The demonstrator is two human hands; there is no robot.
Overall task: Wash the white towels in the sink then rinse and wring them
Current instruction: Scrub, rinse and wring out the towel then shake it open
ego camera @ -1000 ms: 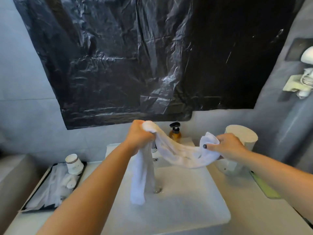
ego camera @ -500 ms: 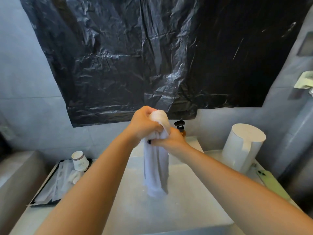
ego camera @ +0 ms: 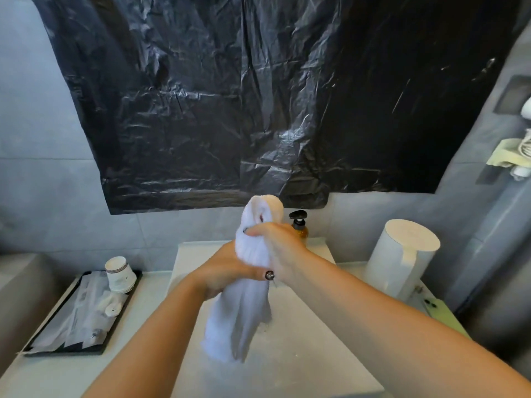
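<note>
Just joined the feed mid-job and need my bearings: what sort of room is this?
Most likely a bathroom, perhaps a hotel's. A white sink sits in a counter against grey tiled walls, with a pump soap bottle behind it and a tray of paper cups and wrapped toiletries beside it.

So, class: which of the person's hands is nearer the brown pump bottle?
Right. The right hand grips the towel just in front of the pump bottle; the left hand grips lower, further left.

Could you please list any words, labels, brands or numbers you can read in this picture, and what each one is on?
None can be read.
paper cup: dark bands and a faint mark, too blurred.
sachets on the black tray: small print, too small.
pump bottle: no label visible.
</note>
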